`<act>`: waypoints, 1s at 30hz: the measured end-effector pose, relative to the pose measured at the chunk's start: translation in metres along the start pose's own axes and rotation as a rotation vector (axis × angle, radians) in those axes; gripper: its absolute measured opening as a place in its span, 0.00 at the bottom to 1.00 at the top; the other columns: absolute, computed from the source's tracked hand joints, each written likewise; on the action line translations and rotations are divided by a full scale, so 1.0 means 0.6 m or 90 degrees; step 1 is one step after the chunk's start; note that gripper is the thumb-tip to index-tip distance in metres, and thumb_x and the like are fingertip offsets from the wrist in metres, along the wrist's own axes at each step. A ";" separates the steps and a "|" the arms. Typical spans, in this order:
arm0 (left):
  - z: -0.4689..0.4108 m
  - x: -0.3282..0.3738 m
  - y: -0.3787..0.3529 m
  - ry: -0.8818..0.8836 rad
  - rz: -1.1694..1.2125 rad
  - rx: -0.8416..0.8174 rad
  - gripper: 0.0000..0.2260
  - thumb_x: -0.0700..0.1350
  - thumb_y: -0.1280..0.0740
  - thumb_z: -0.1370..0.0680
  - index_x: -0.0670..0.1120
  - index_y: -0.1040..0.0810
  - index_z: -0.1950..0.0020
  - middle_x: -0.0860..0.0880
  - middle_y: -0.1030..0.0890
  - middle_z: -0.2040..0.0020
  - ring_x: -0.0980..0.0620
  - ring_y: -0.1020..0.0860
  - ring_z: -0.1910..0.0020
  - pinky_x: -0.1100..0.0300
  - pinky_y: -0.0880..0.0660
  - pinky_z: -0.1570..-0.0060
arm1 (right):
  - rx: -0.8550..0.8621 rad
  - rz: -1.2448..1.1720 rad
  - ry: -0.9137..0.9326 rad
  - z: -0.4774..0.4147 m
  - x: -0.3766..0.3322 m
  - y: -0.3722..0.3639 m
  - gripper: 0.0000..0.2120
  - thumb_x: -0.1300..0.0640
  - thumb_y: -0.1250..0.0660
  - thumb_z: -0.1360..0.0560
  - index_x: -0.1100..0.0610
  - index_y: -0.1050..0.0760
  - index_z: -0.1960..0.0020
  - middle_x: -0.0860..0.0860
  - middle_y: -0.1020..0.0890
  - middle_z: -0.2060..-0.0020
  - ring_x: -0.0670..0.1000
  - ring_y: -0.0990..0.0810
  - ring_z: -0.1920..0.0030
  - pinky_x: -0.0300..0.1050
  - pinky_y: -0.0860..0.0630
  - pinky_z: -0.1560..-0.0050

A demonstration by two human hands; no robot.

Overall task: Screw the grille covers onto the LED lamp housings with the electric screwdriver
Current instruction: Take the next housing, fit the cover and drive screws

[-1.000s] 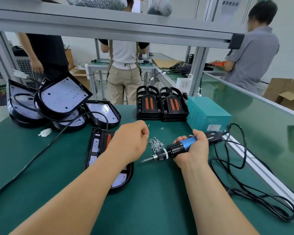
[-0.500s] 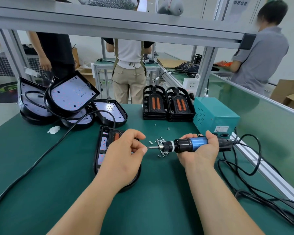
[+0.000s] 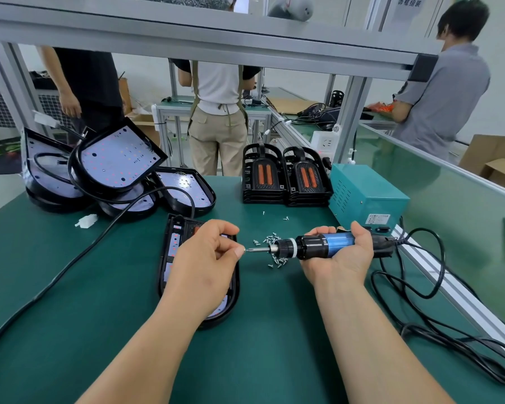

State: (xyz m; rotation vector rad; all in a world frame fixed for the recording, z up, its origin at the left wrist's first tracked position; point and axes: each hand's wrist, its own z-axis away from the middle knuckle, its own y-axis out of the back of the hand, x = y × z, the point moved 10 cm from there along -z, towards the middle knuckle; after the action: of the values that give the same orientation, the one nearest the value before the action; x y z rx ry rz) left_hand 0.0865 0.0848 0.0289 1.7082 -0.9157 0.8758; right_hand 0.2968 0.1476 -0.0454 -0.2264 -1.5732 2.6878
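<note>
A green table (image 3: 70,330) carries a heap of lamp housings (image 3: 114,167) at far left and two stacks of covers (image 3: 286,177) at far centre; one housing (image 3: 175,252) lies flat in the middle under the left hand (image 3: 207,266), whose thumb and forefinger pinch together at the screwdriver (image 3: 312,247) tip, anything between them too small to tell; the right hand (image 3: 344,255) wraps the screwdriver, held level above loose screws (image 3: 276,259)

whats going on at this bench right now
A person is loading a screw onto an electric screwdriver. The right hand grips the driver sideways while the left hand pinches something small at its bit tip. A lamp housing with its grille cover lies under the left hand, and loose screws are scattered beside it.
</note>
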 end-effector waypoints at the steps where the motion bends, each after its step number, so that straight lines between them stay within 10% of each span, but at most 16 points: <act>1: 0.000 -0.001 -0.001 0.002 -0.003 0.000 0.10 0.41 0.32 0.21 0.55 0.26 0.46 0.66 0.20 0.60 0.68 0.26 0.65 0.78 0.34 0.63 | -0.001 0.001 -0.002 0.000 0.001 0.000 0.13 0.55 0.25 0.32 0.55 0.29 0.56 0.52 0.24 0.77 0.52 0.25 0.78 0.43 0.23 0.69; 30: -0.004 -0.007 -0.009 0.008 -0.035 -0.037 0.11 0.40 0.34 0.20 0.55 0.28 0.45 0.68 0.21 0.63 0.68 0.26 0.65 0.77 0.33 0.63 | -0.023 0.030 0.006 -0.002 0.003 -0.003 0.14 0.54 0.25 0.32 0.55 0.29 0.54 0.51 0.24 0.75 0.52 0.24 0.76 0.42 0.23 0.66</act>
State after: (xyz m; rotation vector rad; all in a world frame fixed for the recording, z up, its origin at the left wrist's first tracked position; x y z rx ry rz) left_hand 0.0891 0.0891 0.0235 1.6685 -0.8727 0.8153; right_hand 0.2950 0.1499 -0.0447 -0.2808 -1.6343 2.6906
